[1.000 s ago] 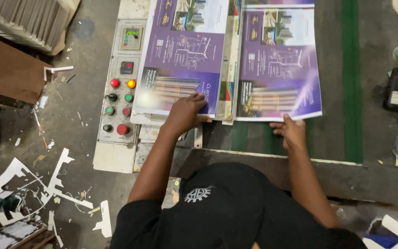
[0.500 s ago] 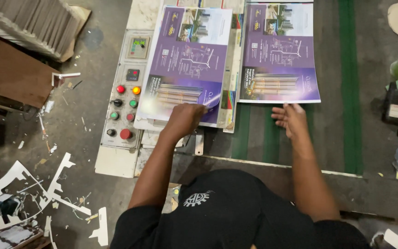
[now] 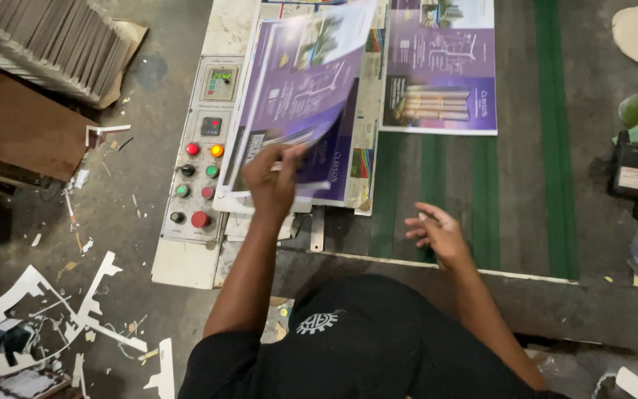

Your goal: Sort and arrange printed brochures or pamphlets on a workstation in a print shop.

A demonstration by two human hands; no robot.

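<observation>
Beside the control panel [image 3: 201,148], the left hand [image 3: 271,181] pinches the purple printed sheet's [image 3: 297,96] near edge, lifting it off the stack, while the right hand [image 3: 437,233] hovers empty, fingers loosely spread; squaring it likely needs both hands.

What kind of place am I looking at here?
Likely a print-finishing or die-cutting workshop: a control panel with coloured buttons, purple printed sheets lifted by the left hand, and cut cardboard scraps on the floor.
</observation>
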